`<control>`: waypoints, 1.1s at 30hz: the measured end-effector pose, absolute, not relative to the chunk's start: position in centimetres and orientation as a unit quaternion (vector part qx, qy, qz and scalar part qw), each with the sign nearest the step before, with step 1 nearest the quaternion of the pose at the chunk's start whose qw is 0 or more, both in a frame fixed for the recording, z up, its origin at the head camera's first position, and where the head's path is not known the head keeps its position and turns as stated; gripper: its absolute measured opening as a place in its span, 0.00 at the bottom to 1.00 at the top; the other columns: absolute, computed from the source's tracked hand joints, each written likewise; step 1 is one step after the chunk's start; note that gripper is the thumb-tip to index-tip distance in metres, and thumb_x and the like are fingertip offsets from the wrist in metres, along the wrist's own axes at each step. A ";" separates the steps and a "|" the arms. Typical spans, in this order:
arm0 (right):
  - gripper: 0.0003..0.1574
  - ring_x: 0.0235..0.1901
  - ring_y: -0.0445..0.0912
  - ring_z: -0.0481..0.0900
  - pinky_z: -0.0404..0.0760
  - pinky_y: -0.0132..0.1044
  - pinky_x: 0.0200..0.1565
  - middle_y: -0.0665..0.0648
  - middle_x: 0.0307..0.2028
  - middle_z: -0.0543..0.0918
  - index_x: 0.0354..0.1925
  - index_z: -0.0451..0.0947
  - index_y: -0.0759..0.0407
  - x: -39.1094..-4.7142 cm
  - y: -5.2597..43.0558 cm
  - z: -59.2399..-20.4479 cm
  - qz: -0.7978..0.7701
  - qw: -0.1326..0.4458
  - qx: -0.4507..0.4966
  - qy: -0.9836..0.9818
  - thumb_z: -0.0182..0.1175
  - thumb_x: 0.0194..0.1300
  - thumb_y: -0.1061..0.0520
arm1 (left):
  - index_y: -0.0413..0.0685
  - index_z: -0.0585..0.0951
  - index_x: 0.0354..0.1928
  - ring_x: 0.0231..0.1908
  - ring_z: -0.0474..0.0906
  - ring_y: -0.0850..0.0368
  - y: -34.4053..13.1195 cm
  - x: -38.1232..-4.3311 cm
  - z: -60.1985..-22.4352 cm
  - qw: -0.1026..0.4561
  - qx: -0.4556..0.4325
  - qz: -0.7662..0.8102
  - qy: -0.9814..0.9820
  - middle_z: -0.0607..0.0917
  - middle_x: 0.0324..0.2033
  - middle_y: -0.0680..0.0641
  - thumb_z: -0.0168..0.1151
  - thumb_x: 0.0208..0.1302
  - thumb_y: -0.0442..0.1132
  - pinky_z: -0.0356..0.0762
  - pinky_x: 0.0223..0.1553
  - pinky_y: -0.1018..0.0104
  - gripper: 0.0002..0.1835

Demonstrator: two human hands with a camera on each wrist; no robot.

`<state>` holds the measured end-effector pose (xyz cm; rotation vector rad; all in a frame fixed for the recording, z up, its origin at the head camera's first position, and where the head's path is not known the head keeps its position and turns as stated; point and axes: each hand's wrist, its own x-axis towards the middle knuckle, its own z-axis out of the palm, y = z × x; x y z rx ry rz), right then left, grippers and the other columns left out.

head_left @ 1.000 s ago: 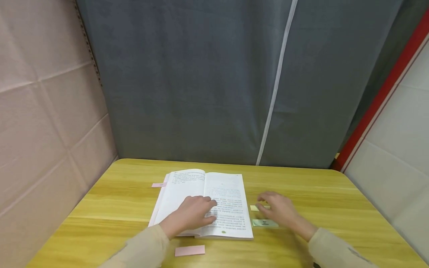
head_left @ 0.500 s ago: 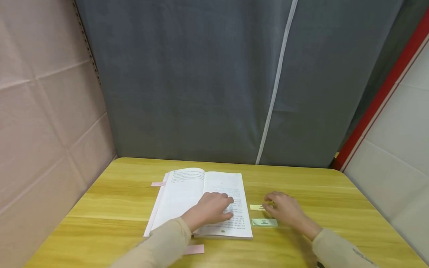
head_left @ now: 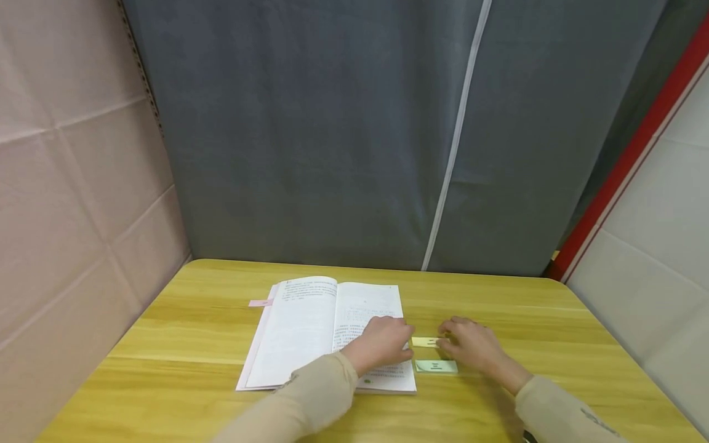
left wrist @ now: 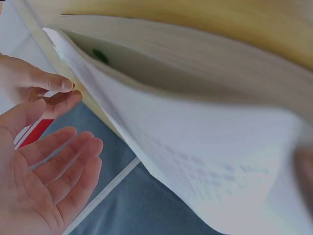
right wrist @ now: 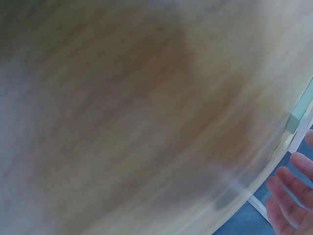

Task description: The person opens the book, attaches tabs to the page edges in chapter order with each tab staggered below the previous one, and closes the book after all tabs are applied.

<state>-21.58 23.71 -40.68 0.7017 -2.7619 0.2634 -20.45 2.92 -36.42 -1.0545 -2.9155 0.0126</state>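
Note:
An open book (head_left: 301,338) lies on the table with printed pages facing up. My left hand (head_left: 382,341) is over the right page, its fingertips at the page's outer edge beside a yellow sticky note pad (head_left: 423,342). In the left wrist view the fingers of this left hand (left wrist: 58,181) are spread and relaxed, with nothing in them. My right hand (head_left: 473,347) is at the yellow pad's right end, thumb and forefinger pinching it there; the hand hides that end. Just nearer than the yellow pad lies a green sticky note pad (head_left: 436,367).
A pink sticky tab (head_left: 260,303) juts from the book's left edge. The wooden table (head_left: 177,344) ends at a grey curtain (head_left: 310,154) behind. Pale cloth walls stand at the left (head_left: 77,184) and right (head_left: 659,246).
My left hand has moved right across the book to its right edge, and its sleeve now covers the pink note pad near the front. My right hand has shifted slightly right.

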 end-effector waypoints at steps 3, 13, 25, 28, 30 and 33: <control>0.13 0.26 0.41 0.74 0.71 0.33 0.21 0.46 0.28 0.75 0.33 0.79 0.53 -21.6 23.7 -40.7 0.088 0.135 0.245 -0.956 0.64 0.48 0.48 | 0.52 0.78 0.32 0.25 0.72 0.60 3.8 -20.7 -36.8 0.021 -0.335 0.003 -0.942 0.74 0.25 0.55 0.61 0.51 0.47 0.70 0.24 0.67 0.09; 0.15 0.21 0.37 0.65 0.65 0.32 0.18 0.44 0.25 0.70 0.35 0.79 0.53 -21.6 23.9 -41.0 0.080 0.097 0.232 -0.965 0.64 0.48 0.48 | 0.52 0.80 0.39 0.30 0.71 0.63 6.3 -21.3 -38.6 0.008 -0.341 -0.013 -0.940 0.72 0.31 0.55 0.59 0.55 0.44 0.71 0.28 0.71 0.10; 0.14 0.20 0.36 0.63 0.64 0.31 0.16 0.41 0.23 0.67 0.33 0.79 0.52 -21.7 24.1 -41.4 0.079 0.106 0.243 -0.961 0.65 0.46 0.49 | 0.56 0.81 0.34 0.37 0.70 0.60 7.3 -21.7 -39.9 0.045 -0.302 0.039 -0.951 0.72 0.39 0.54 0.61 0.52 0.46 0.72 0.31 0.68 0.07; 0.14 0.20 0.35 0.63 0.63 0.30 0.16 0.41 0.23 0.68 0.33 0.79 0.52 -21.8 24.1 -41.5 0.080 0.111 0.247 -0.959 0.66 0.46 0.49 | 0.56 0.82 0.30 0.37 0.69 0.60 7.3 -21.8 -40.0 0.053 -0.302 0.054 -0.950 0.73 0.40 0.54 0.61 0.52 0.46 0.72 0.31 0.68 0.05; 0.14 0.20 0.35 0.63 0.63 0.30 0.16 0.42 0.24 0.69 0.34 0.79 0.52 -21.8 24.1 -41.5 0.081 0.111 0.249 -0.959 0.66 0.46 0.49 | 0.57 0.82 0.29 0.37 0.69 0.60 7.4 -21.8 -40.1 0.058 -0.303 0.061 -0.949 0.73 0.38 0.54 0.61 0.52 0.46 0.72 0.31 0.68 0.05; 0.15 0.20 0.35 0.64 0.64 0.30 0.17 0.42 0.24 0.69 0.34 0.79 0.53 -21.9 24.1 -41.5 0.083 0.109 0.250 -0.958 0.65 0.46 0.49 | 0.58 0.82 0.28 0.37 0.69 0.60 7.4 -22.0 -40.3 0.063 -0.302 0.068 -0.949 0.74 0.37 0.55 0.62 0.51 0.47 0.72 0.30 0.69 0.05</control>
